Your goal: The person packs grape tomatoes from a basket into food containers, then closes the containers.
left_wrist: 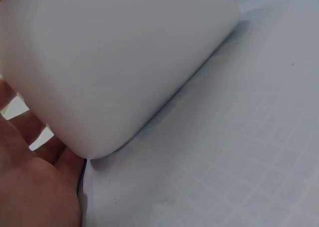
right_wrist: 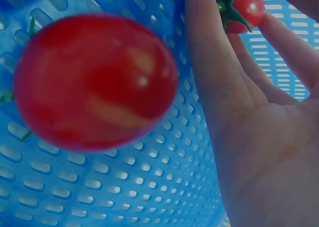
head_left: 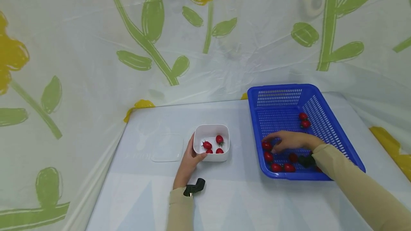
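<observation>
My left hand (head_left: 189, 161) grips a small square white container (head_left: 212, 157) at its left side, thumb at the front rim and fingers along the wall. Several red cherry tomatoes (head_left: 207, 145) lie inside it. In the left wrist view, the container's smooth wall (left_wrist: 124, 62) stands close over the tabletop. My right hand (head_left: 290, 140) reaches into a blue slotted basket (head_left: 340, 134), its thumb and fingers around a cherry tomato (right_wrist: 249, 7) with a green calyx near the left wall. Another tomato (right_wrist: 94, 82) shows large beside the thumb in the right wrist view.
A clear flat lid (head_left: 167, 148) lies left of the container. More tomatoes sit in the basket's near part (head_left: 289, 168), and a pair (head_left: 305, 124) rests toward its right wall. Behind the table (head_left: 244, 195) hangs a flower-printed sheet (head_left: 96, 45).
</observation>
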A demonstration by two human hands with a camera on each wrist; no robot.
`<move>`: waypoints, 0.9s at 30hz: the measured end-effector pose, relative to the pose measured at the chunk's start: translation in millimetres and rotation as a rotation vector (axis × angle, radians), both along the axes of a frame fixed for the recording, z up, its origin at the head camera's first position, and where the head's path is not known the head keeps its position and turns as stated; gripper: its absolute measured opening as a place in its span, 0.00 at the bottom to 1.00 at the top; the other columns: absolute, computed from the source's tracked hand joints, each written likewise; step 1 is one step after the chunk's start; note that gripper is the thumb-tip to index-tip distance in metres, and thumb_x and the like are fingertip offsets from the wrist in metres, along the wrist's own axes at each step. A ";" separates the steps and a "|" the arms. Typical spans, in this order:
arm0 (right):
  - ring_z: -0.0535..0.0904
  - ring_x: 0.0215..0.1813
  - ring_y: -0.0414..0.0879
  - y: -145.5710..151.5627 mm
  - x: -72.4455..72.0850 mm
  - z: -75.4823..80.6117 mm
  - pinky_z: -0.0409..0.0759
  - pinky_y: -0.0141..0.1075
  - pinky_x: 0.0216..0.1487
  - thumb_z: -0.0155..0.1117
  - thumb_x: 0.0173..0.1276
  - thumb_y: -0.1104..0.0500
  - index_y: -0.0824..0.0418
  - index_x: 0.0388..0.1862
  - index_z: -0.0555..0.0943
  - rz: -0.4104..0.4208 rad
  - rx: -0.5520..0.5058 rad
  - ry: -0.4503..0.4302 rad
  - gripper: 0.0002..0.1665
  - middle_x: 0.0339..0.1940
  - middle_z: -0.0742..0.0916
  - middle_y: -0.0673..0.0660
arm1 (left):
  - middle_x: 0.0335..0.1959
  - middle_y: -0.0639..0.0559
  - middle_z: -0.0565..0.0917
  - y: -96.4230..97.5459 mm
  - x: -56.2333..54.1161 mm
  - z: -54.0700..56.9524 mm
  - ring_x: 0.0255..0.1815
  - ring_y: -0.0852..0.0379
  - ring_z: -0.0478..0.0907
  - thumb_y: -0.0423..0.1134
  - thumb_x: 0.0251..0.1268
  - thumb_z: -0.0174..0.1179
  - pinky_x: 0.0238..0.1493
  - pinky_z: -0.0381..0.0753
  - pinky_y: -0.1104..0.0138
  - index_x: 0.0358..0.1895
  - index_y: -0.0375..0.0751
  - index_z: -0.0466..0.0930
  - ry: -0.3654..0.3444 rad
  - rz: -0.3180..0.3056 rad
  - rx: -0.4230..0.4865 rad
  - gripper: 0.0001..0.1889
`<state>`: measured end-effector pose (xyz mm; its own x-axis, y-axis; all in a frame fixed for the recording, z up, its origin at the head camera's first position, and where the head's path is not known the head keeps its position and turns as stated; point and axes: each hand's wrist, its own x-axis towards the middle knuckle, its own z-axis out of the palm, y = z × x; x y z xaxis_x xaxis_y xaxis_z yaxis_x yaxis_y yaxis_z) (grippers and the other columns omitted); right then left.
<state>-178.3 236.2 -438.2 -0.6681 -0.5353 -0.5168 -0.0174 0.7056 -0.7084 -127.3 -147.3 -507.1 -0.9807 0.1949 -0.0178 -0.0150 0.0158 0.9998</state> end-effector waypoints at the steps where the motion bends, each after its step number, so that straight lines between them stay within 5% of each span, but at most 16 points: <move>1: 0.70 0.55 0.53 0.3 0.0 -0.3 0.67 0.54 0.54 0.64 0.56 0.52 0.50 0.60 0.70 -0.006 0.004 -0.002 0.31 0.57 0.74 0.56 | 0.67 0.58 0.55 -0.3 -1.0 -3.3 0.66 0.54 0.52 0.37 0.55 0.60 0.59 0.63 0.59 0.68 0.65 0.46 0.002 0.004 -0.004 0.41; 5: 0.67 0.58 0.54 0.1 -0.9 -1.7 0.68 0.53 0.54 0.64 0.56 0.52 0.51 0.60 0.70 -0.013 -0.010 -0.004 0.31 0.56 0.74 0.55 | 0.66 0.61 0.56 -0.1 -3.5 -10.7 0.66 0.55 0.53 0.38 0.55 0.61 0.59 0.63 0.59 0.67 0.68 0.47 0.017 0.018 -0.015 0.41; 14: 0.74 0.42 0.47 -4.6 -1.8 -2.2 0.75 0.43 0.45 0.62 0.58 0.57 0.53 0.52 0.75 -0.027 0.012 0.027 0.21 0.42 0.79 0.53 | 0.66 0.61 0.56 -0.4 -3.1 -7.0 0.66 0.56 0.53 0.36 0.55 0.61 0.59 0.62 0.60 0.68 0.67 0.47 0.009 0.013 -0.002 0.42; 27: 0.78 0.41 0.49 -3.2 -2.4 -0.9 0.77 0.43 0.45 0.61 0.59 0.55 0.59 0.51 0.74 -0.065 -0.065 -0.024 0.21 0.44 0.80 0.55 | 0.66 0.62 0.56 -0.5 -5.0 -11.9 0.66 0.56 0.54 0.39 0.54 0.62 0.58 0.64 0.59 0.67 0.69 0.47 0.024 0.028 -0.031 0.41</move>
<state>-180.7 233.0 -439.1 -0.6903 -0.5242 -0.4988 0.0445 0.6573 -0.7523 -132.2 -147.7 -519.0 -0.9859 0.1674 0.0002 0.0080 0.0464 0.9989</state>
